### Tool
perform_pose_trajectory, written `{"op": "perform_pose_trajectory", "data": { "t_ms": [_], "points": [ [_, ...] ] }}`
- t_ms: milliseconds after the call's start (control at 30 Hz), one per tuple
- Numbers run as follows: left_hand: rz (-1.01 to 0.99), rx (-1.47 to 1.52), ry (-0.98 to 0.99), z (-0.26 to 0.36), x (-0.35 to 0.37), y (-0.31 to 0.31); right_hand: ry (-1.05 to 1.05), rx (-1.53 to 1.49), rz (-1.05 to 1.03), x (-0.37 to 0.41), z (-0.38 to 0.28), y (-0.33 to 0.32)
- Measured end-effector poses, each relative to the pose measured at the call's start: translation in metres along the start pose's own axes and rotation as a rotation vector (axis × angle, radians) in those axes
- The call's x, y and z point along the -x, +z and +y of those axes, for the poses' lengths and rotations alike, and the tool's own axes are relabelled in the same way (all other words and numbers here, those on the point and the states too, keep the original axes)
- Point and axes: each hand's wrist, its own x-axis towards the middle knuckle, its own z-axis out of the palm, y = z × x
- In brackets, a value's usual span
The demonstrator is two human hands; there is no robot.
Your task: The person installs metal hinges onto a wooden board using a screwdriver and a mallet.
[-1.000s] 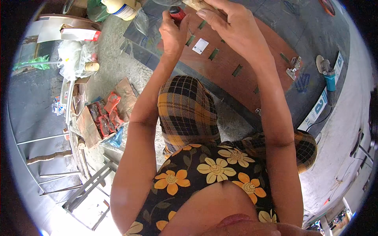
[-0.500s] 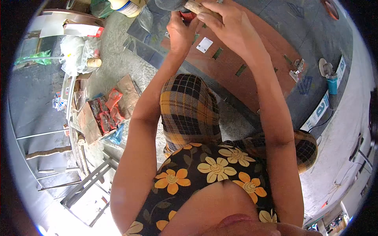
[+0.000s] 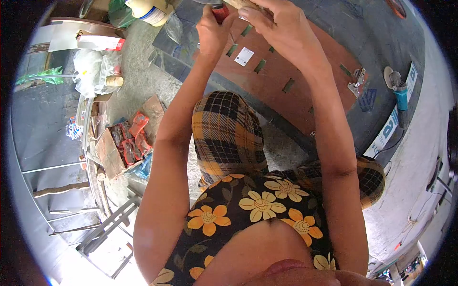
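At the top edge, my left hand is closed round a red-and-black tool handle. Beside it, my right hand grips a light wooden piece, whose far end is cut off by the frame. The grey head of the tool is mostly out of view. Below both hands lies a reddish-brown board with several dark slots, a small white label and a metal hinge near its right end.
An angle grinder with a teal body lies at the right. At the left are an opened carton of red packets, clear plastic bags and a metal frame. A cream container stands at the top left.
Both hands have shifted slightly up and left, with the tool and the wooden piece. The tool's grey head has mostly left the frame.
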Motion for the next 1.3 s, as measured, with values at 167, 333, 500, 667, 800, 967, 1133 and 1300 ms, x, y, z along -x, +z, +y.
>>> {"op": "perform_pose_trajectory", "data": {
  "t_ms": [167, 333, 500, 667, 800, 967, 1133, 1300],
  "points": [
    [0.025, -0.039, 0.009, 0.011, 0.012, 0.001, -0.090, 0.017, 0.130, 0.002, -0.001, 0.008],
    [0.043, 0.003, 0.062, 0.020, 0.017, -0.003, -0.253, 0.541, 0.024, 0.005, 0.017, 0.012],
    [-0.116, -0.082, 0.193, 0.000, 0.003, 0.000, -0.230, 0.414, -0.042, 0.008, 0.019, 0.005],
    [-0.169, -0.188, 0.232, -0.031, -0.019, 0.004, 0.057, 0.044, -0.011, 0.001, 0.001, -0.006],
    [-0.097, -0.023, -0.123, 0.011, -0.025, -0.024, 0.097, 0.011, 0.027, -0.002, 0.001, -0.019],
    [-0.001, 0.069, -0.221, 0.034, -0.023, -0.033, 0.166, -0.091, 0.128, -0.005, -0.009, -0.031],
    [0.089, 0.293, -0.186, 0.035, -0.015, -0.016, 0.193, -0.025, 0.159, -0.005, -0.009, -0.039],
    [0.076, 0.034, -0.053, 0.026, -0.018, 0.002, 0.128, -0.015, 0.184, -0.002, 0.001, -0.038]
  ]
}}
